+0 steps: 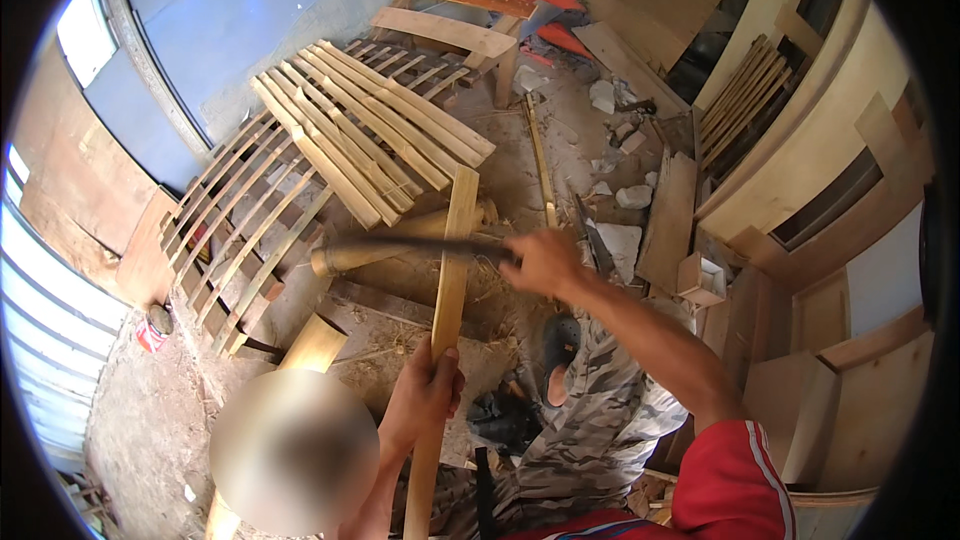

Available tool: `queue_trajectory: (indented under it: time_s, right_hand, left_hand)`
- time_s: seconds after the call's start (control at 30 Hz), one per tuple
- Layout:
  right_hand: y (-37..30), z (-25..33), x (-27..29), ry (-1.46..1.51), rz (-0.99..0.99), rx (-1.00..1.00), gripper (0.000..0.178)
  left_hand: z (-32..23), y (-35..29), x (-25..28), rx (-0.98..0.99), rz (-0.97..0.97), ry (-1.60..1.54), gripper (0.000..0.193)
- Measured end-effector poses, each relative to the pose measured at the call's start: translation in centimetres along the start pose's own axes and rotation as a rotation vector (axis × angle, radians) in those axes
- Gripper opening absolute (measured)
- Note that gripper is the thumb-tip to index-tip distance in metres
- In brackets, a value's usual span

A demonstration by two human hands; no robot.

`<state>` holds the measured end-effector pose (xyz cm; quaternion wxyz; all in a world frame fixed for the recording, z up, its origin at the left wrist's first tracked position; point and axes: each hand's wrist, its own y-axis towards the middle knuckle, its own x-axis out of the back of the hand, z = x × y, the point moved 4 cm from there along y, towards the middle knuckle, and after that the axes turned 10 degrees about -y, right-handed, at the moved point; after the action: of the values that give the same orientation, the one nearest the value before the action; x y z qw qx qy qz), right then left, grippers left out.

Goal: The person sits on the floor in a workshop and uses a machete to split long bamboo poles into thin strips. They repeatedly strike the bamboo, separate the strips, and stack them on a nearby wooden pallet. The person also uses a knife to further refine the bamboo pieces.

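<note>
My left hand (428, 392) is closed around the lower part of a long, pale bamboo slat (452, 295), which stands upright in front of me and slants slightly right toward its top. In my right hand (545, 262) is the handle end of a long dark knife (400, 243), smeared by motion. Its blade points left and crosses the slat's upper part; whether it touches the slat I cannot tell. Behind the blade a thick bamboo pole (352, 260) lies on the floor. Another length of bamboo (314, 340) lies nearer, partly hidden by a blurred round patch.
Several split bamboo slats (375, 135) lie on a slatted wooden frame (250, 285) at the far left. A wooden bench (450, 32) stands beyond. Stone rubble (633, 197) and a plank (668, 225) lie to the right, beside wooden cabinets (860, 380).
</note>
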<state>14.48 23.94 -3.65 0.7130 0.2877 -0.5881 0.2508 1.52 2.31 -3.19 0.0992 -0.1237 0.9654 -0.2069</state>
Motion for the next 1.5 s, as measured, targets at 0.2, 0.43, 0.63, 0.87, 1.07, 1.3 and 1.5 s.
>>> queue_trajectory:
  time_s: [0.2, 0.43, 0.63, 0.87, 1.07, 1.3, 1.5]
  right_hand:
    - [0.7, -2.6, 0.6, 0.067, -0.063, -0.081, 0.029]
    - [-0.7, -1.9, -0.8, -0.004, -0.044, -0.033, 0.025]
    - [-0.6, -1.1, -1.1, 0.021, -0.029, 0.055, 0.028]
    - [0.2, -2.1, -1.8, -0.01, -0.011, -0.089, 0.03]
    - [-0.5, 1.0, 0.3, -0.01, 0.039, 0.071, 0.027]
    - [-0.4, -0.4, -0.4, -0.024, 0.005, 0.036, 0.022]
    - [0.9, -1.6, 0.1, 0.064, 0.076, -0.114, 0.023]
  left_hand:
    - [-0.5, 0.2, -0.2, -0.045, -0.001, 0.052, 0.021]
    - [0.7, 0.3, 0.3, -0.12, -0.085, 0.206, 0.021]
    - [1.1, 0.5, 0.5, -0.196, -0.078, 0.21, 0.023]
    - [0.0, 0.0, 0.5, -0.108, -0.052, 0.22, 0.023]
    - [0.1, -0.1, 0.8, -0.042, -0.048, 0.153, 0.023]
    - [1.2, 1.0, 1.2, -0.146, -0.096, 0.302, 0.022]
    - [0.5, 0.6, 0.5, -0.193, -0.109, 0.366, 0.021]
